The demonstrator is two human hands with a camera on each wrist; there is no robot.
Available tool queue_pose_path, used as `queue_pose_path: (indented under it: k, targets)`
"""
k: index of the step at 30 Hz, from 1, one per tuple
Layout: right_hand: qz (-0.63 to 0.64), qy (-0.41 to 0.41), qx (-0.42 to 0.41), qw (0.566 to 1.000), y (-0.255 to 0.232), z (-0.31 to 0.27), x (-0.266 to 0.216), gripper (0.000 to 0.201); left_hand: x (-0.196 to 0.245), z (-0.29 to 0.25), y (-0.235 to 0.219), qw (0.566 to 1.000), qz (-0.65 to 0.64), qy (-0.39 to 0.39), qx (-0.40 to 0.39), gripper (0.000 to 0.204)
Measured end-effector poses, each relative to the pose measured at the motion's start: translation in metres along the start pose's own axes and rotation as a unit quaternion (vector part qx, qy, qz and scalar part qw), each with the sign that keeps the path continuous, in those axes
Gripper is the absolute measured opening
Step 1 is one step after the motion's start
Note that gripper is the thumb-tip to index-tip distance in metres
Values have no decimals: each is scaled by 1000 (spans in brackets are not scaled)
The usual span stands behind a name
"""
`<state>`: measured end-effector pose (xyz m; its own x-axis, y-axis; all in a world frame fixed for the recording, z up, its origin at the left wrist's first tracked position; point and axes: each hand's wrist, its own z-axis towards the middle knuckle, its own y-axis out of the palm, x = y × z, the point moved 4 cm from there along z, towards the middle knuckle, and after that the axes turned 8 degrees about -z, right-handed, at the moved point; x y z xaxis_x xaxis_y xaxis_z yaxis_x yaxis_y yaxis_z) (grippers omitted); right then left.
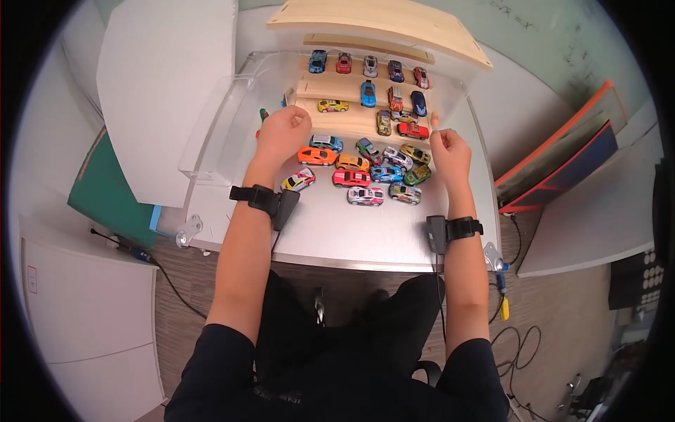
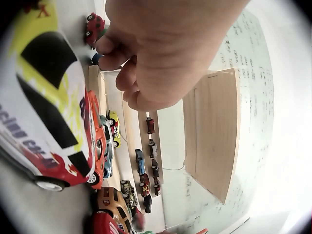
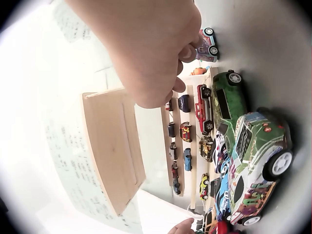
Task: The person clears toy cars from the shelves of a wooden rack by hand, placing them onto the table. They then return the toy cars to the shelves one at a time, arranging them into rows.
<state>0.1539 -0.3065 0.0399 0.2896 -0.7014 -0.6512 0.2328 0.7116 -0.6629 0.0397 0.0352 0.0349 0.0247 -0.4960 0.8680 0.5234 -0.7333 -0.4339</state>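
Observation:
In the head view my left hand (image 1: 283, 137) hovers over the left side of the tabletop, its fingers loosely curled and nothing showing in them. A small red toy car (image 2: 94, 29) with black spots shows just beyond its fingertips in the left wrist view. My right hand (image 1: 451, 156) is over the right side, fingers also loosely curled. In the right wrist view a purple and blue toy car (image 3: 207, 46) appears right at its fingertips, partly hidden behind them. Between the hands lie several toy cars, among them an orange one (image 1: 316, 156) and a red one (image 1: 351, 178).
Wooden steps (image 1: 330, 87) behind the cars carry further toy cars, such as a blue one (image 1: 368, 93). A clear plastic box (image 1: 204, 169) surrounds the steps. A wooden board (image 1: 380, 21) stands higher at the back. The silver tabletop (image 1: 316, 235) ends before my lap.

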Motion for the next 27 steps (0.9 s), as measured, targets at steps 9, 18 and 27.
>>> queue_pose_path:
  k: [9,18,27]
  targets:
    - [-126,-86,-103,983,-9,16,-94,39,18,-5,-7,999,-9,35,19,23]
    - [-252,-228,-74,938,67,58,-172,60,18,-6,-7,999,-13,37,38,23]
    - [-314,-127,-91,936,120,81,-184,82,14,-5,-1,996,-48,57,37,20]
